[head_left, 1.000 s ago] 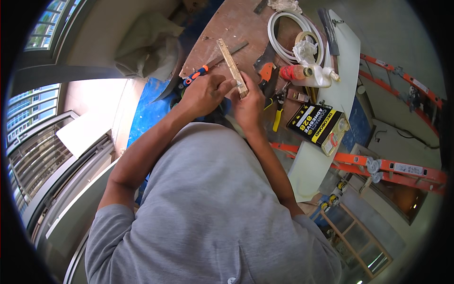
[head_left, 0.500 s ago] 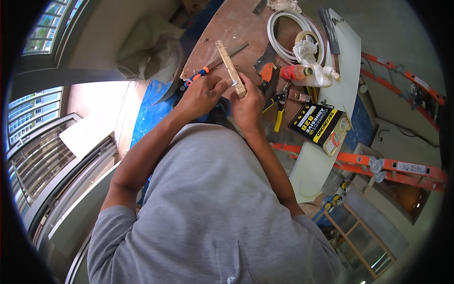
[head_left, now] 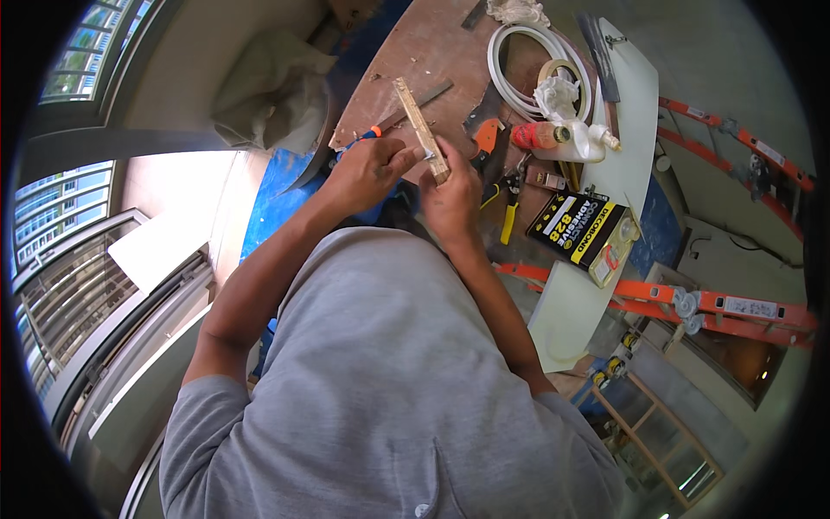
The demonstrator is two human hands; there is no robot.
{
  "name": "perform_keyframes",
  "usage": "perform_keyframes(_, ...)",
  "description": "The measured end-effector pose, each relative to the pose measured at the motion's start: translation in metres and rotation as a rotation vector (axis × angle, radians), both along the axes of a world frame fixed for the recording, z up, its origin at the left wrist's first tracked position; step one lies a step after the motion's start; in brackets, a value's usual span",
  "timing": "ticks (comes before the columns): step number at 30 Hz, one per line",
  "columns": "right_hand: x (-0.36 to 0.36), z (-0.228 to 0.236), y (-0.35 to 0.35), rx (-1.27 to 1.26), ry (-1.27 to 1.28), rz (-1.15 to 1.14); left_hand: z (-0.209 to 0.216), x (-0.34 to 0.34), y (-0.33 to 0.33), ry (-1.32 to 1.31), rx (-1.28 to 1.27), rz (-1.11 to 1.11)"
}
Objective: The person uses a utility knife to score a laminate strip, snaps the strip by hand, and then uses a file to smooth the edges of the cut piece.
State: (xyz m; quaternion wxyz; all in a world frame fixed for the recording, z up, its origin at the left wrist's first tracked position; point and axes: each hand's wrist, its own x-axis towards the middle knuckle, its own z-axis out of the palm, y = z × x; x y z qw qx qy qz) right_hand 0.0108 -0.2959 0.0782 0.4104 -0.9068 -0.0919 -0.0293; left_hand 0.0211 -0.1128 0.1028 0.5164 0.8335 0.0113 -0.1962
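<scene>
My right hand (head_left: 453, 197) is closed around the lower end of a narrow wooden strip (head_left: 416, 119), which points up and away over the worktable. My left hand (head_left: 367, 176) is closed just left of the strip, thumb and fingers pinched toward it. A small shiny pale piece shows between the left thumb and the strip; too little of it shows to name it. Beyond my left hand, a long flat file (head_left: 417, 106) with an orange and blue handle lies on the table. Right of my right hand are an orange-handled saw (head_left: 488, 136) and yellow-handled pliers (head_left: 510, 214).
The brown worktable (head_left: 406, 43) also carries a coil of white tubing (head_left: 495, 65), a red bottle (head_left: 538, 135), a white bottle (head_left: 584, 144) and a black and yellow adhesive can (head_left: 575, 227). Orange ladders (head_left: 735, 310) stand at the right. Blue sheeting (head_left: 275, 201) lies at the left.
Both hands and the wooden strip stay almost where they were, with only a slight shift. My left hand covers more of the file's handle.
</scene>
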Motion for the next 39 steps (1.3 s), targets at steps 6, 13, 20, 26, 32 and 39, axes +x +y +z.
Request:
perform_keyframes(6,-0.001,-0.003,-0.001,-0.008,0.008,-0.023,0.006,-0.006,-0.003,-0.002,0.027,-0.033)
perform_keyframes(13,0.000,-0.001,0.000,-0.013,-0.027,-0.007,0.009,-0.014,-0.003,0.008,-0.070,0.057)
perform_keyframes(20,0.001,-0.007,-0.002,0.010,-0.041,-0.002,0.006,-0.014,-0.007,0.042,-0.030,-0.013)
perform_keyframes(26,0.001,-0.002,-0.005,-0.004,0.017,-0.002,0.019,-0.015,-0.006,0.045,-0.133,0.107)
perform_keyframes(32,0.004,-0.002,0.000,0.013,-0.013,-0.033,-0.004,-0.005,-0.007,-0.006,-0.039,0.096)
perform_keyframes(39,0.000,-0.005,-0.002,0.017,-0.002,-0.031,0.004,-0.014,-0.011,-0.009,0.029,0.045)
